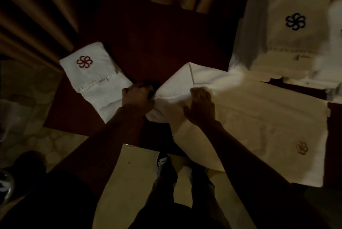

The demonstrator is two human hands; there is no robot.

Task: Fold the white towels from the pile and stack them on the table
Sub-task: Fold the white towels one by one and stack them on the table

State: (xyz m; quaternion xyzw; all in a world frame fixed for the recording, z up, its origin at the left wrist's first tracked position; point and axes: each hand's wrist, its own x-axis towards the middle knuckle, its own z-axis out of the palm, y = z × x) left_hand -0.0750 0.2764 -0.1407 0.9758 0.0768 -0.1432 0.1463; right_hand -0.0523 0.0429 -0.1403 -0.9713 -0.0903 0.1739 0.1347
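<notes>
1. Worktop (157,39): dark red, fills the middle of the frame. Bare patch at centre top. Lighting is dim.
2. Curtain (46,6): brown pleats across the top and upper left, behind the worktop.
3. Spread towel (259,117): white, lies flat from centre to right of frame. Its near edge hangs over the worktop's front edge at lower centre. One flap is folded over, with its tip pointing up at centre. There is a faint gold flower logo near its lower right corner.
4. Pile (273,47): white towels stacked at upper right, on the worktop's far right side. The top one shows a dark flower logo. The pile touches the spread towel's far edge.
5. Folded towel (100,84): white, at left of frame, lying on the worktop with a red flower logo facing up. It sits just beside the left hand.
6. Left hand (137,97): centre frame, fingers curled round the bunched left corner of the spread towel.
7. Right hand (200,105): just right of the left hand, knuckles up. Its fingers are bent and gather the towel fabric under them, with the thumb on the cloth.
8. Shoe (162,161): bottom centre, on the floor below the worktop edge.
</notes>
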